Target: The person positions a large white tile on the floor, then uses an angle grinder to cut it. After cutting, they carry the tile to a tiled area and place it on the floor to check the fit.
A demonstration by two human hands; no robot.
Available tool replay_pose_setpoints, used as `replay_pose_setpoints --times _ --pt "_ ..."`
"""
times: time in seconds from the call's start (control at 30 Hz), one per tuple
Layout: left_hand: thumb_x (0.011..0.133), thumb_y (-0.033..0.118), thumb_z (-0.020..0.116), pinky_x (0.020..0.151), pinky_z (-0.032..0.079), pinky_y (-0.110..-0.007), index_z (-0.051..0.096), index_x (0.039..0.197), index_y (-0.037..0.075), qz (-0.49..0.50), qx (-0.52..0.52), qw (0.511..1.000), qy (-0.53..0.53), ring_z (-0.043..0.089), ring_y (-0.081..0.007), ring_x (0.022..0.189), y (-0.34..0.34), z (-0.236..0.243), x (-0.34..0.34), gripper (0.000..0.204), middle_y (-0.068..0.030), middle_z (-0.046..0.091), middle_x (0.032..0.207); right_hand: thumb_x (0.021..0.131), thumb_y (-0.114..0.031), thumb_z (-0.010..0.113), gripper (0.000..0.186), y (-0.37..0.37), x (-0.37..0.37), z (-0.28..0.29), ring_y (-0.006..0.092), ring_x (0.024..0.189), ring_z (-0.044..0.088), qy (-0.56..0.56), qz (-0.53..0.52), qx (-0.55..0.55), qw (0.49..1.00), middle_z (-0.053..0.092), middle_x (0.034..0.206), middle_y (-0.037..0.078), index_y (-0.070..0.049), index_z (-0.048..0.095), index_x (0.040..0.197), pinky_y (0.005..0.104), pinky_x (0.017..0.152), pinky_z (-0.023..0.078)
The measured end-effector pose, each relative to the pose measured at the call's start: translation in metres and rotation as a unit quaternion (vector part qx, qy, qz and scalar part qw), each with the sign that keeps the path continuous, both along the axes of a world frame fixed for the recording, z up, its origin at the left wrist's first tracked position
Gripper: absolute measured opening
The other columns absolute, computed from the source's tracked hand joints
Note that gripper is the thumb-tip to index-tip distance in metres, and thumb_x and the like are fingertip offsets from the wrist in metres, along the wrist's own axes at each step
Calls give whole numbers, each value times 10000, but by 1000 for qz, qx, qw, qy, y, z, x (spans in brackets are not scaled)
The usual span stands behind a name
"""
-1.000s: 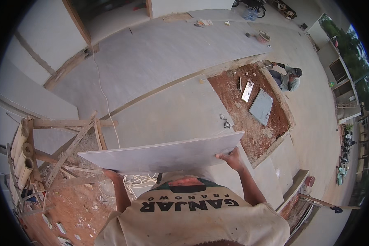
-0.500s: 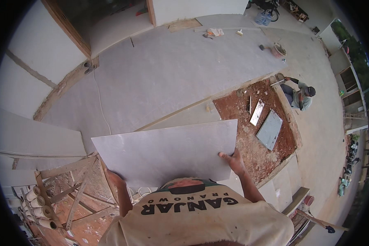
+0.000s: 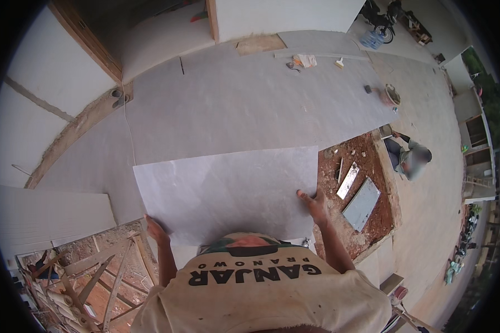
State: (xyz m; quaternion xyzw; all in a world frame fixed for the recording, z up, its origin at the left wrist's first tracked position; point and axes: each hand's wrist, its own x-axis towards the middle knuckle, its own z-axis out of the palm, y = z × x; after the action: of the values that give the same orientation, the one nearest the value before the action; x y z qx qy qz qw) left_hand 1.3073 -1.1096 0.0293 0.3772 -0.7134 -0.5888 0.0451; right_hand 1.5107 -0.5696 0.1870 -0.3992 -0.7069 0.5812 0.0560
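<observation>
A large grey floor tile (image 3: pixel 228 188) is held up in front of my chest, its broad face in view. My left hand (image 3: pixel 158 230) grips its left edge near the lower corner. At the right edge, my right hand (image 3: pixel 315 207) has its thumb over the top face; the fingers behind are hidden. Past the tile stretches a grey tiled floor (image 3: pixel 222 105). To the right is a sunken patch of reddish soil (image 3: pixel 366 222), where a bluish-grey slab (image 3: pixel 362 204) and a narrow pale strip (image 3: pixel 348 180) lie.
A co-worker (image 3: pixel 408 158) sits low by the soil patch's far right corner. A bucket (image 3: pixel 390 95), a cloth (image 3: pixel 305 60) and a blue water bottle (image 3: pixel 372 39) stand or lie farther back. Wooden framing (image 3: pixel 103 266) borders an opening at lower left. A cable (image 3: pixel 129 125) crosses the floor.
The tile has tipped, so more of its face shows, and its far edge sits higher in view. Both hands keep hold of it. The surroundings have shifted as my head moved.
</observation>
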Motion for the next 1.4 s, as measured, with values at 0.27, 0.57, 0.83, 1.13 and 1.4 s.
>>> replay_pose_setpoints --times 0.27,0.57,0.83,1.13,1.4 --pt "1005 584 527 761 479 -360 712 952 2 -44 23 998 -36 563 -187 805 109 52 -230 613 -62 641 857 891 -319 770 500 90 -208 29 206 873 644 -53 -33 54 997 673 975 140 59 609 1175 369 774 522" --pt "1005 561 552 760 476 -365 719 935 13 -45 37 998 -32 556 -189 793 214 113 -403 576 -52 633 846 953 -250 713 319 174 -329 57 112 827 594 -18 -93 48 994 665 949 32 -21 643 1164 292 737 495" --pt "995 574 565 849 496 -375 734 1072 -16 -65 -14 997 -32 616 -220 899 340 105 -556 618 -85 687 972 965 -275 708 417 301 -477 45 122 850 588 7 -116 31 993 658 983 63 23 602 1236 283 743 493" --pt "981 562 595 868 496 -365 718 1170 -10 -14 16 999 -31 623 -219 942 510 120 -676 614 -83 692 1048 964 -224 693 442 505 -626 56 161 894 651 -39 -40 -1 998 695 1046 104 -5 577 1330 316 764 521" --pt "981 540 610 896 490 -333 695 1235 -28 -30 -5 993 -110 619 -206 973 613 116 -779 629 -74 691 1091 943 -163 671 363 606 -768 60 159 919 635 22 -68 -48 996 692 1049 73 -6 623 1267 322 818 511"
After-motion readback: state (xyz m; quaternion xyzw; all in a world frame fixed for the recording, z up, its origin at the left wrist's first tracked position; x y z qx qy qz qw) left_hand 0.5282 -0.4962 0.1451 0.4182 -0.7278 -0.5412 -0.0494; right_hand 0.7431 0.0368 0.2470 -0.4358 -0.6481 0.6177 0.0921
